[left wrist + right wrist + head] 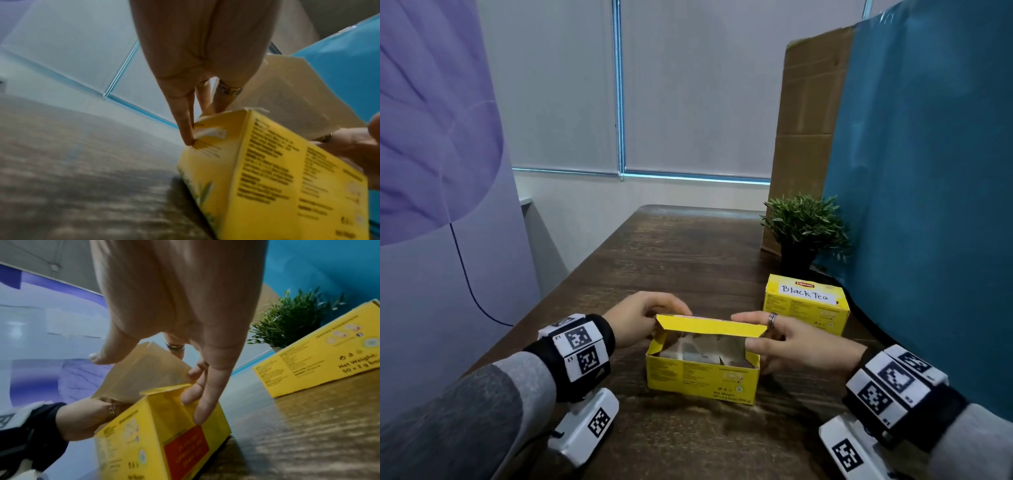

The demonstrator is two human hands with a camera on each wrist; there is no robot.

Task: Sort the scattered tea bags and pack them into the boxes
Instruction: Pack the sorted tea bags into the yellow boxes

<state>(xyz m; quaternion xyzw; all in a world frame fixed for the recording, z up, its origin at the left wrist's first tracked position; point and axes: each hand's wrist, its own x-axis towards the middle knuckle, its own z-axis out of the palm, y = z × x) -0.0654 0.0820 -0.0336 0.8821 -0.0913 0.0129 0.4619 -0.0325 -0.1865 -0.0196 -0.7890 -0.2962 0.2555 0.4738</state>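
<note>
Up close, the left hand (640, 317) pinches the left end of the raised lid (710, 325), its fingers (186, 129) running down onto the end wall of the open yellow box (702, 380); in the left wrist view they lie nearly straight against the cardboard, while the head view shows them curled over the lid's corner. The right hand (796, 342), a ring on one finger, holds the lid's right end from above, and its lower fingers (202, 404) press flat on the box's right end wall. That box sits on the dark wooden tabletop (681, 260) at about 6 o'clock, lid half raised toward 12 o'clock, with pale tea bags (702, 347) lying inside it. A second yellow box (806, 308), closed and bearing a handwritten label reading "Black Tea", stands near it at about 2 o'clock, apart from the right hand. Beyond it at 1 o'clock is a small potted plant (804, 226), backed by a brown cardboard panel (811, 120) and a blue sheet (928, 188).
</note>
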